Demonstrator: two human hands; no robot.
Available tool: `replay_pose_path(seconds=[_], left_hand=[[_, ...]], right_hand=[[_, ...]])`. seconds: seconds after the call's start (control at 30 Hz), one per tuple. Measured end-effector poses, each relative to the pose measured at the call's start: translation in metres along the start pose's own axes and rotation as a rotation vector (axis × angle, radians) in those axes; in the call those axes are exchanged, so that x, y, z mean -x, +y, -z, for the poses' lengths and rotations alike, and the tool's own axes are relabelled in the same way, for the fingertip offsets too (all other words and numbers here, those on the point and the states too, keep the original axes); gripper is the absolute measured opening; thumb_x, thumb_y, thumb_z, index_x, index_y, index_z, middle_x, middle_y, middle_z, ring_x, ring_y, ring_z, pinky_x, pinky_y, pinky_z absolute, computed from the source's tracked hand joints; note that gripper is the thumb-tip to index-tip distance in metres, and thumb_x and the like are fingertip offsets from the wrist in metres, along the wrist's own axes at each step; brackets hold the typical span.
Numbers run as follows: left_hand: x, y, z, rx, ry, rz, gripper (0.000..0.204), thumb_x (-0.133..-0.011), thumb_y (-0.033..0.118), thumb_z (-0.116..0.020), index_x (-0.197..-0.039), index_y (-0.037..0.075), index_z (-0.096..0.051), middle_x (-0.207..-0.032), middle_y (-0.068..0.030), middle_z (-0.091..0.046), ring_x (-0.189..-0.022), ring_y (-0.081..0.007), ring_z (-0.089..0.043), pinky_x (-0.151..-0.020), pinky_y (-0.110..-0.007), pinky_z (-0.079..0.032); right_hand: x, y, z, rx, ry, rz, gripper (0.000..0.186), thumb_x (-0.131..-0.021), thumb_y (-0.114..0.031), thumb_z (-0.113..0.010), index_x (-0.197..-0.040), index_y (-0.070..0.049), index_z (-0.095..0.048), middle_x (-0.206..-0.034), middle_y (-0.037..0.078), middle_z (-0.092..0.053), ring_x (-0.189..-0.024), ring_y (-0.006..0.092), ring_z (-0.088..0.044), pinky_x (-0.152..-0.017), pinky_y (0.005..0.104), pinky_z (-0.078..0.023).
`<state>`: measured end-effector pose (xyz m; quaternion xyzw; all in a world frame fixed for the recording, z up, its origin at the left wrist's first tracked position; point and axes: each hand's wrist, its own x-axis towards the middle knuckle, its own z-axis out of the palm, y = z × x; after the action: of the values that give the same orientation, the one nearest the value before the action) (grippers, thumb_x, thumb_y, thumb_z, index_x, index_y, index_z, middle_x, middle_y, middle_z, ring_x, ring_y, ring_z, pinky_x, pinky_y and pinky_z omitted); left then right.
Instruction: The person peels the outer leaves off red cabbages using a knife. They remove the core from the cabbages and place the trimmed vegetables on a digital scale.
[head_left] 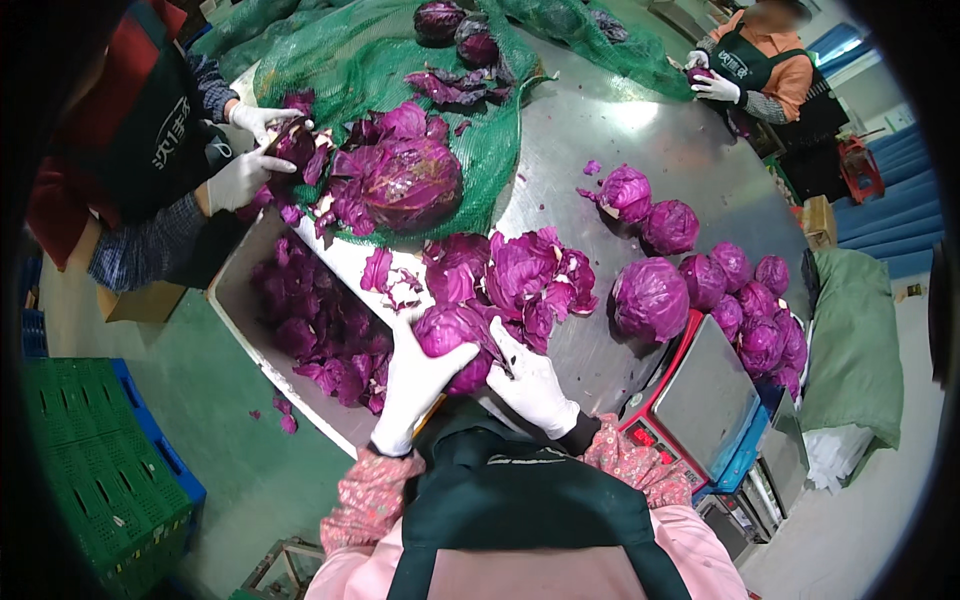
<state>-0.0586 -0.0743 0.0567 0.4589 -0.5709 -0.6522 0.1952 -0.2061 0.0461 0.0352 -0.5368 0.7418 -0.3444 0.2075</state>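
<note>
My white-gloved left hand (pixel 410 375) is wrapped round the left and lower side of a purple cabbage (pixel 450 328) at the front edge of the steel table (pixel 570 120). My white-gloved right hand (pixel 525 375) grips the cabbage's right side, with a thin dark piece at its thumb and fingers that I cannot make out. Beyond my hands lie several loose purple leaves (pixel 520 270) and pale scraps. Left of my left hand, a white-walled bin (pixel 243 330) holds many torn leaves.
A green net (pixel 290 70) holds cabbages. At right are trimmed cabbages (pixel 650 295), a scale (pixel 705 400) and a green sack (pixel 845 350). Co-workers at upper left (pixel 150 150) and upper right (pixel 775 70) handle cabbages in gloved hands. Green crates (pixel 90 450) stand at lower left.
</note>
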Motion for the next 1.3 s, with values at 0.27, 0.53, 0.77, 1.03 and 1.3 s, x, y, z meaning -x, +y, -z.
replay_pose_path(seconds=[0.27,0.53,0.77,1.03,1.3], left_hand=[[0.016,-0.017,0.009,-0.242,0.034,-0.362,0.085,-0.071,0.020,-0.085,-0.144,0.007,-0.043,-0.124,-0.0137,-0.049,-0.120,-0.0279,-0.052,-0.106,-0.040,-0.041],[0.030,-0.025,-0.010,-0.507,0.096,-0.387,0.099,-0.067,0.033,-0.087,-0.145,0.002,-0.035,-0.133,-0.0234,-0.042,-0.127,-0.0407,-0.045,-0.106,-0.048,-0.041],[0.042,-0.023,-0.010,-0.483,0.090,-0.412,0.101,-0.064,0.033,-0.089,-0.143,0.001,-0.035,-0.135,-0.0227,-0.041,-0.128,-0.0390,-0.045,-0.107,-0.046,-0.041],[0.059,-0.032,-0.010,-0.545,0.079,-0.501,0.102,-0.064,0.032,-0.090,-0.144,0.003,-0.033,-0.144,-0.0252,-0.038,-0.136,-0.0443,-0.037,-0.110,-0.050,-0.039],[0.053,-0.046,0.005,-0.435,0.013,-0.645,0.101,-0.061,0.026,-0.091,-0.143,0.002,-0.038,-0.139,-0.0225,-0.047,-0.135,-0.0412,-0.043,-0.111,-0.047,-0.039]], right_hand=[[-0.016,0.071,0.027,0.262,0.282,-0.135,0.045,-0.085,-0.015,-0.065,-0.130,-0.015,-0.060,-0.120,0.015,-0.065,-0.092,0.0345,-0.068,-0.078,0.0406,-0.056],[-0.018,-0.052,0.035,-0.112,-0.215,-0.318,0.059,-0.084,-0.037,-0.075,-0.138,-0.021,-0.056,-0.097,0.006,-0.056,-0.075,0.0216,-0.063,-0.068,0.0354,-0.051],[-0.005,0.008,0.012,0.236,0.211,0.046,0.016,-0.087,-0.010,-0.064,-0.103,-0.010,-0.061,-0.087,0.008,-0.064,-0.072,0.0292,-0.067,-0.060,0.0432,-0.053],[-0.011,-0.031,0.036,-0.020,-0.125,-0.234,0.061,-0.084,-0.035,-0.075,-0.137,-0.011,-0.056,-0.107,0.011,-0.062,-0.098,0.0287,-0.066,-0.085,0.0372,-0.053],[-0.013,-0.002,0.025,0.278,-0.125,0.100,0.018,-0.093,-0.023,-0.063,-0.100,-0.006,-0.060,-0.088,0.015,-0.062,-0.069,0.0359,-0.064,-0.060,0.0439,-0.052]])
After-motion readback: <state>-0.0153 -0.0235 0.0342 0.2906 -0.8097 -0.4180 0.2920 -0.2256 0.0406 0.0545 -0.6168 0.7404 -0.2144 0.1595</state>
